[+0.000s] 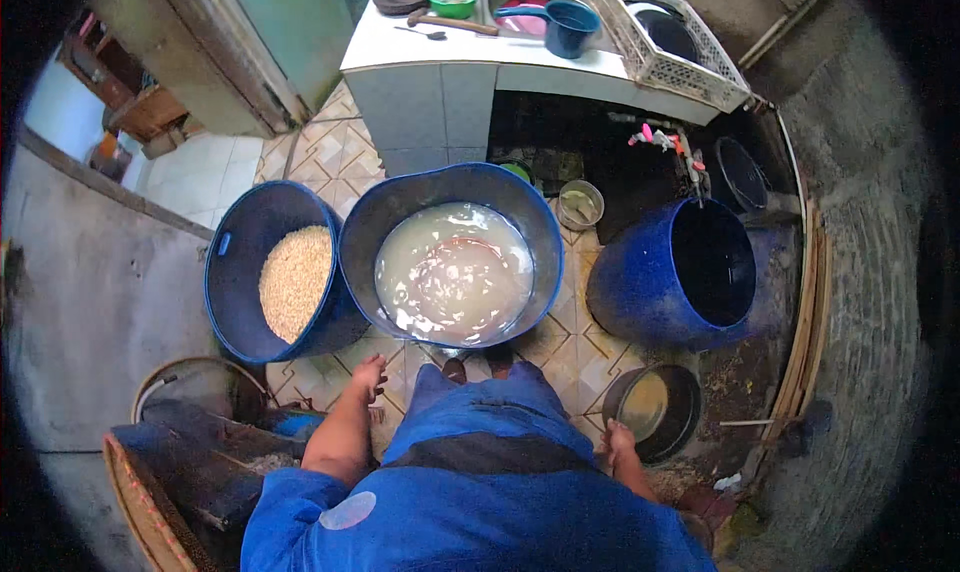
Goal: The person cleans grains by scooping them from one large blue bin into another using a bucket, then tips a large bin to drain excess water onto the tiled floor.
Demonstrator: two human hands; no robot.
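A large blue tub [452,184] of cloudy, rippling water [455,272] stands right in front of me. Touching it on the left is a blue drum [235,302] with pale beans or grains [297,282] piled inside; which of the two I cannot tell. My left hand [370,377] hangs below the tub's near edge, fingers loosely apart, holding nothing. Low on the right, my right hand [618,438] is beside a dark basin [680,437] that contains some yellowish liquid. Its fingers are mostly hidden, and contact with the basin's rim is unclear.
A blue barrel [640,282] of dark water stands right, under a pipe with pink-handled taps [655,138]. The white counter [400,47] bears a blue dipper [571,30], a green bowl [453,0] and a dish crate [680,67]. A woven basket [140,497] is at lower left.
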